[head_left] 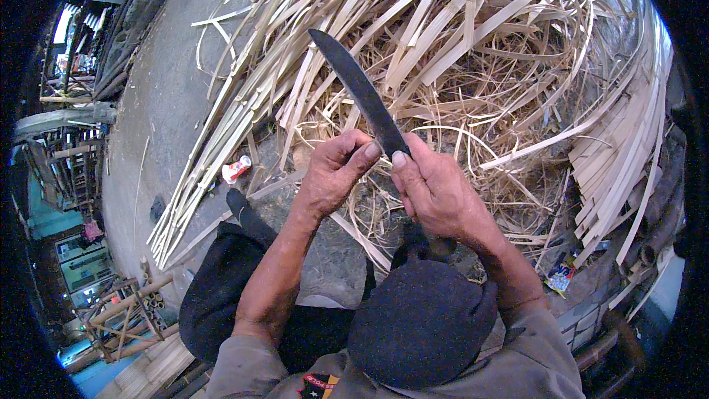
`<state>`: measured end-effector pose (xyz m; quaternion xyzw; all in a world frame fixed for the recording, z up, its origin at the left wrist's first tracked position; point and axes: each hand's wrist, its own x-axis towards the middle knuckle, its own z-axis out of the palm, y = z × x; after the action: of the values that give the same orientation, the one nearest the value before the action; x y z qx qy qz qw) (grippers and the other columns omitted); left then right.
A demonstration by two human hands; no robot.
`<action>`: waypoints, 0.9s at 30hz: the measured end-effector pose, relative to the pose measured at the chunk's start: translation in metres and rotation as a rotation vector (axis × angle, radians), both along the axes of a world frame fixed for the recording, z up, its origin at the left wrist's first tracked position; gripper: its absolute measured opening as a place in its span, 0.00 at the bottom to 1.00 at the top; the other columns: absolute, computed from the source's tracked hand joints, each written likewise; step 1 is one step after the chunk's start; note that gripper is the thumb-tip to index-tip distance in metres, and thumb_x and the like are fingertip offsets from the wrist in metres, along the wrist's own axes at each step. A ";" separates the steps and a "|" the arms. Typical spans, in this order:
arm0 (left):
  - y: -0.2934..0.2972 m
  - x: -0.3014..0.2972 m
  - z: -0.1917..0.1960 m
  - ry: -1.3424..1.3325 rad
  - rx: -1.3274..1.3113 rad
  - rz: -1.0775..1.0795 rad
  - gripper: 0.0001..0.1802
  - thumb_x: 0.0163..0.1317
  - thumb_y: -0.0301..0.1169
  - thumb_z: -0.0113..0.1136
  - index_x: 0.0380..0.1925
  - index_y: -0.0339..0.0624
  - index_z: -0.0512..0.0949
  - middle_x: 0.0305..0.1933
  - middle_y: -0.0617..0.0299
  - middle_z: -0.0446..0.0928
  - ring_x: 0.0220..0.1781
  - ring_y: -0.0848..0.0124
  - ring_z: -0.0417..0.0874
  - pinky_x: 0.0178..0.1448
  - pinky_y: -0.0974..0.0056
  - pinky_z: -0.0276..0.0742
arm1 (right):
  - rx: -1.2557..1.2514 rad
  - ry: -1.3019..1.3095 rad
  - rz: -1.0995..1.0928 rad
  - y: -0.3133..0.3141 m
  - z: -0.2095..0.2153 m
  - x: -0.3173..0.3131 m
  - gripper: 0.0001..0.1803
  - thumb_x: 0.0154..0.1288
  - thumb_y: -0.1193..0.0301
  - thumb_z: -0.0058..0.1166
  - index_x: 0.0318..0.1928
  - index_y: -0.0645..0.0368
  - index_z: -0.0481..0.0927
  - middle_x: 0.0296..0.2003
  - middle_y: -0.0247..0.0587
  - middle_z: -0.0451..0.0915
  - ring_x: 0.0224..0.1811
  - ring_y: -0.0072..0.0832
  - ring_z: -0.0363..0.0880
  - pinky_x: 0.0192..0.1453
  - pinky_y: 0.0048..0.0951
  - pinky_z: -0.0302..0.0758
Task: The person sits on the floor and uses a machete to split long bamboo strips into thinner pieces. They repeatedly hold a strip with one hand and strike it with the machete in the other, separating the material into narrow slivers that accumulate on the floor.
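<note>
My right hand [443,188] is wrapped round the base of a machete [353,89], with the thumb lying along the blade. The long dark blade points up and to the left, its tip over the pale strips, and the fingers hide much of the handle. Beside the lower blade, my left hand [334,174] is closed, thumb and fingers pinched together by the blade's edge. Whatever lies in that pinch is too small or hidden to make out.
A large heap of pale split strips and curled shavings [480,81] spreads ahead. Long thin strips [210,185] lie to its left, wide flat slats [624,162] at right. A red and white cup [236,169] and a colourful packet [560,278] lie on the ground.
</note>
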<state>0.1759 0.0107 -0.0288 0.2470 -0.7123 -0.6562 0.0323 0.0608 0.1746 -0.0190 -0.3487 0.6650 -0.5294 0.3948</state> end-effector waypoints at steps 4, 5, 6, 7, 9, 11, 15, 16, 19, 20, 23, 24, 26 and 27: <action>0.001 0.004 -0.006 -0.003 -0.004 -0.008 0.11 0.71 0.36 0.60 0.33 0.40 0.79 0.26 0.75 0.69 0.30 0.83 0.66 0.33 0.74 0.63 | 0.001 0.019 -0.010 -0.001 -0.004 0.002 0.13 0.80 0.64 0.37 0.49 0.62 0.70 0.20 0.30 0.69 0.17 0.21 0.72 0.22 0.28 0.69; 0.001 0.005 -0.008 0.002 -0.018 -0.003 0.11 0.71 0.36 0.60 0.33 0.40 0.79 0.26 0.75 0.69 0.30 0.83 0.66 0.33 0.74 0.63 | 0.027 -0.023 0.001 -0.001 -0.005 0.002 0.13 0.80 0.64 0.37 0.48 0.62 0.70 0.20 0.30 0.69 0.17 0.21 0.72 0.22 0.28 0.69; 0.002 0.005 -0.011 0.008 -0.011 -0.001 0.11 0.71 0.36 0.60 0.33 0.40 0.79 0.26 0.74 0.69 0.30 0.83 0.66 0.33 0.73 0.63 | 0.003 0.016 -0.007 -0.002 -0.005 0.002 0.13 0.80 0.64 0.37 0.48 0.61 0.69 0.20 0.30 0.69 0.17 0.21 0.72 0.23 0.28 0.70; 0.002 0.005 -0.013 0.013 -0.003 0.002 0.12 0.71 0.36 0.61 0.33 0.40 0.79 0.26 0.73 0.70 0.29 0.82 0.67 0.33 0.73 0.64 | 0.012 0.017 0.000 -0.002 -0.005 0.001 0.13 0.80 0.64 0.37 0.47 0.61 0.69 0.20 0.30 0.69 0.17 0.21 0.72 0.23 0.28 0.70; 0.003 0.005 -0.018 0.048 -0.051 -0.018 0.13 0.70 0.37 0.61 0.33 0.39 0.80 0.26 0.71 0.71 0.29 0.81 0.68 0.33 0.72 0.65 | 0.053 -0.002 0.019 -0.002 -0.004 0.000 0.13 0.80 0.64 0.37 0.45 0.61 0.69 0.20 0.30 0.69 0.18 0.21 0.72 0.23 0.28 0.70; 0.004 0.004 -0.022 0.105 -0.167 -0.055 0.14 0.70 0.38 0.61 0.32 0.38 0.80 0.26 0.69 0.72 0.29 0.79 0.70 0.34 0.70 0.66 | 0.105 -0.064 0.026 -0.002 -0.004 -0.001 0.13 0.80 0.64 0.37 0.43 0.61 0.68 0.20 0.30 0.69 0.18 0.21 0.71 0.24 0.28 0.70; 0.006 0.004 -0.025 0.060 -0.084 -0.086 0.15 0.70 0.39 0.61 0.32 0.37 0.80 0.25 0.67 0.71 0.28 0.77 0.70 0.33 0.67 0.67 | 0.134 -0.054 0.007 -0.003 -0.005 -0.002 0.13 0.76 0.65 0.41 0.50 0.62 0.68 0.26 0.62 0.77 0.30 0.60 0.78 0.35 0.52 0.71; 0.006 0.003 -0.026 0.064 -0.093 -0.091 0.15 0.69 0.39 0.61 0.32 0.37 0.80 0.26 0.67 0.71 0.29 0.77 0.71 0.34 0.67 0.67 | 0.152 -0.063 0.012 -0.004 -0.006 -0.002 0.13 0.76 0.65 0.41 0.50 0.62 0.68 0.26 0.62 0.77 0.30 0.60 0.78 0.35 0.52 0.71; 0.006 0.003 -0.027 0.057 -0.150 -0.104 0.15 0.69 0.40 0.62 0.32 0.37 0.80 0.26 0.66 0.71 0.29 0.77 0.71 0.34 0.66 0.67 | 0.169 -0.068 0.011 -0.006 -0.011 -0.004 0.13 0.76 0.65 0.42 0.49 0.63 0.69 0.27 0.58 0.78 0.29 0.55 0.79 0.34 0.51 0.72; 0.006 0.002 -0.027 0.044 -0.171 -0.118 0.15 0.69 0.40 0.62 0.32 0.37 0.80 0.26 0.66 0.72 0.30 0.77 0.72 0.35 0.66 0.68 | 0.198 -0.077 0.028 -0.007 -0.013 -0.005 0.13 0.76 0.65 0.42 0.49 0.63 0.69 0.27 0.56 0.79 0.28 0.53 0.80 0.34 0.50 0.72; 0.006 0.000 -0.028 0.048 -0.122 -0.095 0.16 0.68 0.40 0.63 0.33 0.37 0.80 0.27 0.66 0.73 0.32 0.77 0.73 0.37 0.67 0.69 | 0.149 -0.482 0.014 -0.004 -0.017 -0.007 0.14 0.74 0.63 0.48 0.48 0.63 0.70 0.29 0.47 0.80 0.29 0.41 0.80 0.35 0.47 0.74; 0.006 0.000 -0.029 0.034 -0.083 -0.092 0.16 0.68 0.40 0.63 0.33 0.37 0.80 0.27 0.66 0.73 0.32 0.77 0.73 0.38 0.67 0.69 | 0.096 -0.381 0.029 -0.003 -0.018 -0.008 0.15 0.72 0.63 0.50 0.47 0.63 0.70 0.30 0.45 0.80 0.29 0.38 0.80 0.35 0.46 0.75; 0.006 -0.001 -0.028 0.031 -0.046 -0.070 0.14 0.68 0.39 0.63 0.33 0.37 0.80 0.29 0.67 0.75 0.34 0.78 0.74 0.40 0.68 0.71 | 0.050 -0.211 0.048 0.000 -0.018 -0.007 0.16 0.69 0.63 0.55 0.46 0.62 0.70 0.32 0.41 0.80 0.30 0.33 0.79 0.36 0.44 0.76; 0.006 -0.001 -0.028 -0.009 -0.047 -0.094 0.13 0.68 0.37 0.63 0.34 0.38 0.80 0.30 0.68 0.76 0.35 0.79 0.74 0.41 0.69 0.71 | -0.017 -0.187 0.027 0.001 -0.017 -0.006 0.17 0.65 0.65 0.57 0.47 0.63 0.70 0.30 0.48 0.81 0.30 0.39 0.81 0.36 0.43 0.77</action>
<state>0.1749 0.0165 -0.0565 0.2153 -0.7384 -0.6391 0.0041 0.0547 0.1754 -0.0359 -0.3102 0.6159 -0.5598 0.4594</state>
